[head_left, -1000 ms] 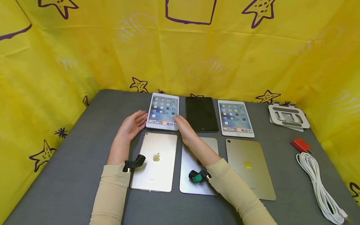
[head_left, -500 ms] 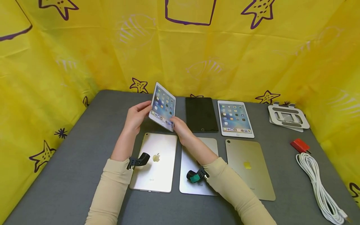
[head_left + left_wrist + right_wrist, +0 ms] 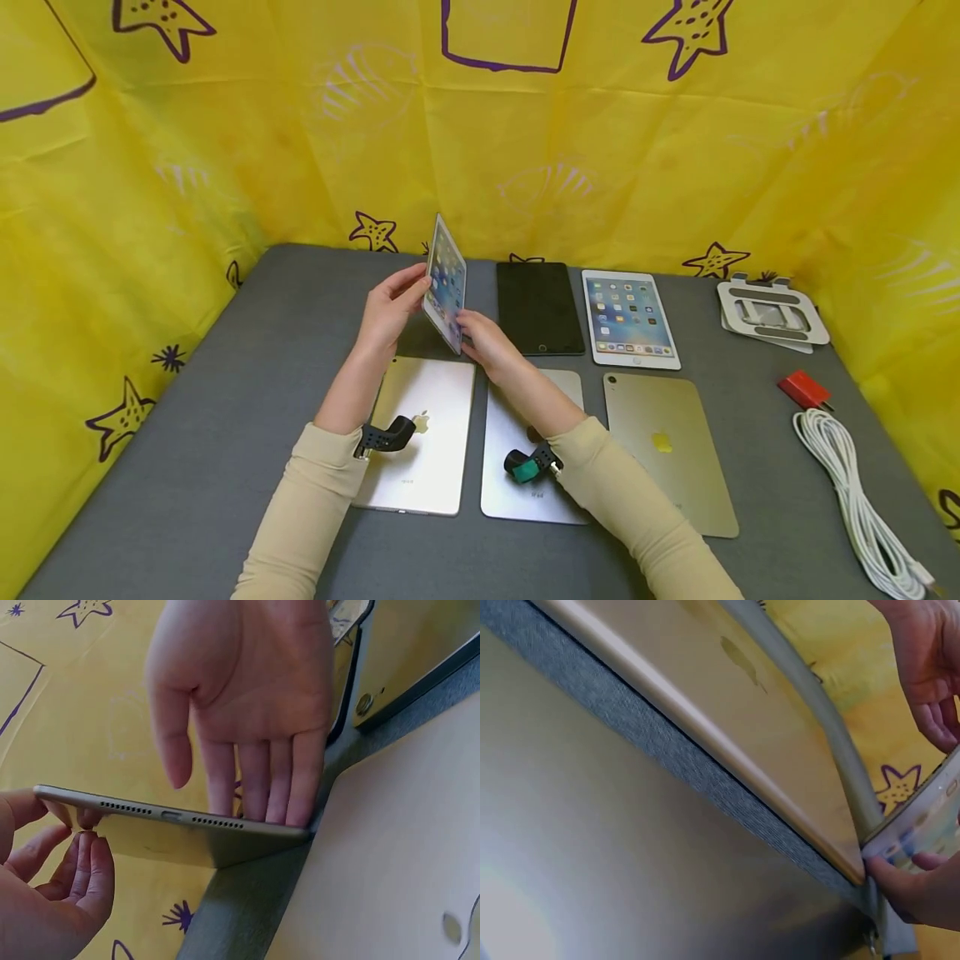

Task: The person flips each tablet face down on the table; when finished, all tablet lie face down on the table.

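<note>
A white-framed tablet (image 3: 447,287) with a screen of app icons is tilted steeply up off the table in the head view, its left edge raised. My left hand (image 3: 390,308) pinches that raised edge, thumb on the screen side and fingers behind. Near the lower right edge is my right hand (image 3: 491,342), touching the tablet; its fingers look straight in the left wrist view. There the port edge of the tablet (image 3: 172,815) faces the camera, my left hand (image 3: 56,892) at one end and my right hand (image 3: 247,690) above the other.
Front row: a pale gold tablet (image 3: 442,467), a silver tablet (image 3: 517,417) partly under my right arm, and a gold tablet (image 3: 671,425). Behind lie a black tablet (image 3: 538,308) and a white tablet (image 3: 632,318). Right: a folded stand (image 3: 772,312), red plug (image 3: 805,389), coiled white cable (image 3: 847,492).
The white-framed tablet has gone from lying nearly flat to standing steeply tilted, its left edge up. My left hand has moved right and up with that edge. My right hand has barely shifted.
</note>
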